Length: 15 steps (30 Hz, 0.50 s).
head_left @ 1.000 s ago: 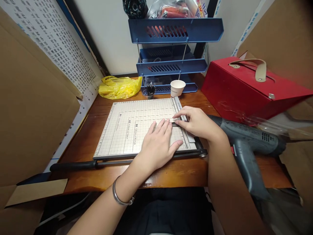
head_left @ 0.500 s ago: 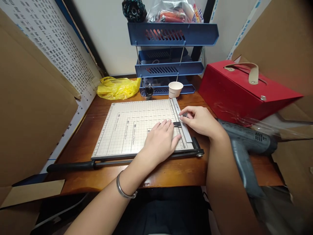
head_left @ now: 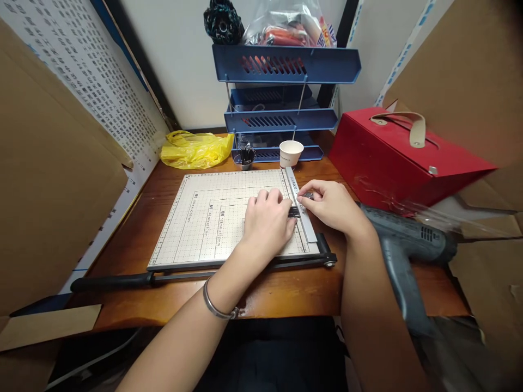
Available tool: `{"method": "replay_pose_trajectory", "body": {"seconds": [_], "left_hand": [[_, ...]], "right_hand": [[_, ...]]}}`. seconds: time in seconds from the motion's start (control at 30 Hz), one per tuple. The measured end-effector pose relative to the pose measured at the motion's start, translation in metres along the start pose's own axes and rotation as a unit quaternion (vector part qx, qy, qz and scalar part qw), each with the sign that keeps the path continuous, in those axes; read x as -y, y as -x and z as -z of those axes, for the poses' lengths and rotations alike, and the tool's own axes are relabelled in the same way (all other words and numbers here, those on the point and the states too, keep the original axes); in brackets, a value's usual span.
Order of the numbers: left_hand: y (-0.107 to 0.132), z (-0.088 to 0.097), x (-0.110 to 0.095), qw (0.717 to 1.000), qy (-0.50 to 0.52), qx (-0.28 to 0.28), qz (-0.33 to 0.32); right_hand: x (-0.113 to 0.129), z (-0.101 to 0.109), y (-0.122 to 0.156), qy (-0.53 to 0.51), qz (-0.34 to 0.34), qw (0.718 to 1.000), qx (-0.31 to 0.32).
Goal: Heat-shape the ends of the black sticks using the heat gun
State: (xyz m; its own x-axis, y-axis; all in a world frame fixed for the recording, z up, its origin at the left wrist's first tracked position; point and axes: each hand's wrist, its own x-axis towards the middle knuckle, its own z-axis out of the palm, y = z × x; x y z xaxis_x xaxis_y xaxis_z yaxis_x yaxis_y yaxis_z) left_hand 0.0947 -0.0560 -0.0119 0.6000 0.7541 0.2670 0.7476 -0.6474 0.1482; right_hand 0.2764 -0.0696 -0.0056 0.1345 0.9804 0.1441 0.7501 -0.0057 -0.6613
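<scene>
A guillotine paper cutter point(head_left: 171, 228) with a cream, grid-printed board lies on the wooden table, its black-handled arm lowered along the near edge. My left hand point(head_left: 267, 218) rests on the board, fingers curled. Its thumb and index finger close about a small bundle of thin black strands point(head_left: 293, 212), which lies against the metal ruler point(head_left: 302, 209) at the board's right edge. My right hand point(head_left: 333, 207) is pinched at that ruler, fingertips touching it. A small dark piece shows behind its fingers, too hidden to name.
Behind the cutter stand a white paper cup point(head_left: 291, 154), a small holder of black strands point(head_left: 247, 157) and blue stacked trays point(head_left: 281, 121). A yellow plastic bag point(head_left: 196, 149) lies at back left. At right are a red box point(head_left: 376, 152) and a grey heat gun point(head_left: 408, 239).
My left hand's fingers, flat on the board before, are now curled and drawn in toward the black strands. My right hand stays pinched at the ruler. The view has shifted slightly.
</scene>
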Motion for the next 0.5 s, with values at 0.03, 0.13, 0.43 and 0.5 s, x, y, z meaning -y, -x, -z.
{"method": "replay_pose_trajectory", "body": {"seconds": [0.03, 0.13, 0.43, 0.5], "left_hand": [[-0.0018, -0.0002, 0.0008, 1.0, 0.005, 0.005, -0.002], [-0.0059, -0.0018, 0.0021, 1.0, 0.017, 0.016, -0.008], [-0.0094, -0.0064, 0.0009, 0.999, 0.025, 0.02, -0.008], [-0.0042, -0.0054, 0.0001, 0.999, 0.028, 0.018, -0.008]], "right_hand": [[0.0003, 0.0002, 0.0001, -0.001, -0.002, 1.0, 0.001], [0.0008, 0.0007, 0.0006, 0.001, -0.004, 1.0, -0.001], [0.0, 0.0009, 0.0014, 0.0, 0.008, 1.0, -0.008], [0.0014, 0.0016, 0.0014, -0.007, 0.008, 1.0, -0.014]]}}
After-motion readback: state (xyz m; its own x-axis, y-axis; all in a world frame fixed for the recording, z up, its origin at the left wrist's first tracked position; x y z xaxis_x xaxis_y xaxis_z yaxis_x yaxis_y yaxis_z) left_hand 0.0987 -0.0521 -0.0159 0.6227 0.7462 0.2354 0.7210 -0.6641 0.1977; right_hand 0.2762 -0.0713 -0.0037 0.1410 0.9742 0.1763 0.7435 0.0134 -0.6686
